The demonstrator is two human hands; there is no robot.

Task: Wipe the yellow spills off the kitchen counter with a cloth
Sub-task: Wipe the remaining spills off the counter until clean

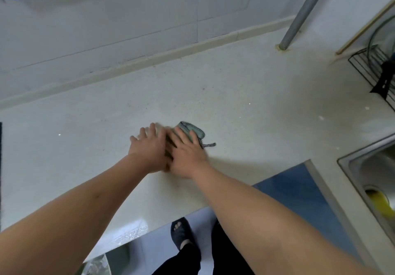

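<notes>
A pale green cloth with a checked edge lies on the white speckled counter, near its middle. My right hand presses flat on the cloth, fingers straight, and covers most of it. My left hand lies flat right beside it, fingers spread on the counter and on the cloth's left edge, which is blurred. No yellow spill shows plainly on the counter around the hands.
A steel sink with something yellow in it sits at the right. A black wire rack and a grey metal pole stand at the back right. The tiled wall runs behind. The counter's front edge is below my arms.
</notes>
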